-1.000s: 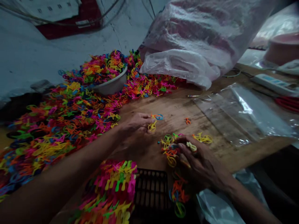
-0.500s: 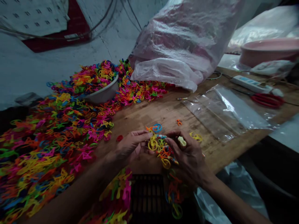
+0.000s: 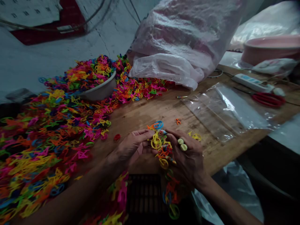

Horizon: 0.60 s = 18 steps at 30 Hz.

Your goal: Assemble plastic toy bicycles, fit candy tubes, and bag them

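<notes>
My left hand [image 3: 133, 144] pinches a small yellow plastic toy piece with a wheel-like ring [image 3: 156, 141] between thumb and fingers. My right hand [image 3: 187, 153] is closed around several small printed tubes; two pale round tube ends [image 3: 182, 144] stick out by its knuckles. From the right fingertips one printed tube [image 3: 162, 132] points toward the yellow piece; whether they touch I cannot tell. Just beyond the fingers shows a blue ring piece [image 3: 158, 125]. Under the hands hangs a cluster of orange and yellow pieces [image 3: 164, 154], partly hidden.
Colourful plastic pieces [image 3: 47, 134] are heaped at left, around a heaped white bowl [image 3: 100, 90]. A large plastic sack [image 3: 182, 40] stands behind. Flat clear bags [image 3: 225, 109], a power strip [image 3: 253, 82] and red cable [image 3: 268, 99] are at right. A black crate [image 3: 144, 197] is below.
The right hand has turned slightly, so two tube ends show where one stood out before. Both hands stay close together. The whole view has shifted a little.
</notes>
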Available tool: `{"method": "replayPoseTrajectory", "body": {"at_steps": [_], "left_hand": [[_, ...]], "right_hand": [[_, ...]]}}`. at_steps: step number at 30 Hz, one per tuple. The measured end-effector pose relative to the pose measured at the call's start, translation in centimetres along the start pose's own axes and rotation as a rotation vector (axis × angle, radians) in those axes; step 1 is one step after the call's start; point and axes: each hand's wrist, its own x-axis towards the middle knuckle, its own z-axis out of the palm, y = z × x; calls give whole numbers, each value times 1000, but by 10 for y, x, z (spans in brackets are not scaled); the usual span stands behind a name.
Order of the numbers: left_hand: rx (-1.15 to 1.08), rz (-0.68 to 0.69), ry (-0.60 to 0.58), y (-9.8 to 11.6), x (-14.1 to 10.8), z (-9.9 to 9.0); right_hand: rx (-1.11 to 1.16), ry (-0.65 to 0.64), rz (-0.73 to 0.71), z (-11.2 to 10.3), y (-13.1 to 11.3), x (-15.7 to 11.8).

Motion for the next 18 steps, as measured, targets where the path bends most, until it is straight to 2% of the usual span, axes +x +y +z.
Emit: {"method": "replayPoseTrajectory", "body": {"at_steps": [6, 12, 18], "left_hand": [[14, -17, 31, 0, 4, -1], [153, -3, 10, 0, 4, 0], [204, 22, 20, -6, 2, 8]], "right_hand": [[-24, -54, -68, -5, 7, -1], [-100, -301, -226, -23, 17, 5], [-98, -375, -173, -36, 20, 8]]}}
